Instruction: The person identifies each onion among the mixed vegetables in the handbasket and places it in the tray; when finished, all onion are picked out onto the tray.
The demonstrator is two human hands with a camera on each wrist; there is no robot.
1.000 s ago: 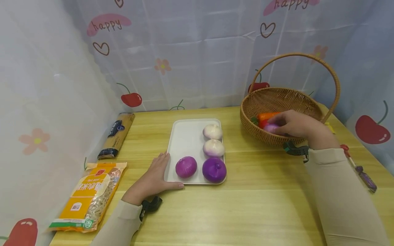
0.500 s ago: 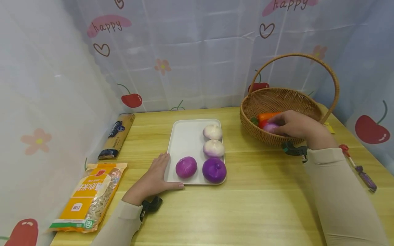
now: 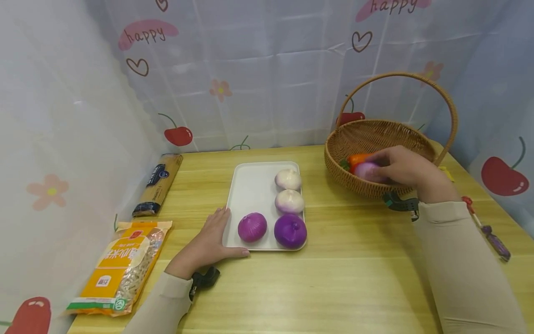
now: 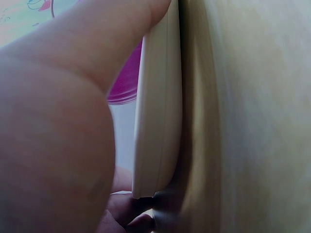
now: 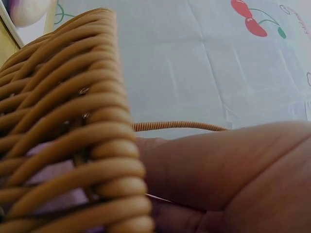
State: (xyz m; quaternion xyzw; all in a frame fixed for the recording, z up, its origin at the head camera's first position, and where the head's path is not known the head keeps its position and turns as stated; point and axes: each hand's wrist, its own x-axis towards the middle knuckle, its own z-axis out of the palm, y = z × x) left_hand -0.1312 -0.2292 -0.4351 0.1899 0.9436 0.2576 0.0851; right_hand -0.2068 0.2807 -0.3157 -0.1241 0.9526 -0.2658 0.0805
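My right hand (image 3: 403, 168) grips a smooth, round, pale-purple vegetable (image 3: 366, 172) inside the woven wicker basket (image 3: 385, 132); my left hand (image 3: 207, 242), fingers extended, touches the flat white tray (image 3: 251, 185).

A table (image 3: 333, 287) with a pale yellow wood grain carries everything. Near its middle lies a white rectangular tray (image 3: 250, 185), flat on the surface. Between nine and ten o'clock from the tray is a spaghetti packet (image 3: 158, 185), its far end pointing to one o'clock. At eight o'clock lies an orange-and-clear bag of grain (image 3: 121, 269), just beside the packet and slanted likewise. Toward two o'clock stands a wicker basket (image 3: 346, 178), upright. A small yellow object (image 3: 447, 174), partly hidden, sits past it. Just below three o'clock lies a slim red-and-purple wrapped stick (image 3: 488, 230), pointing to five o'clock.
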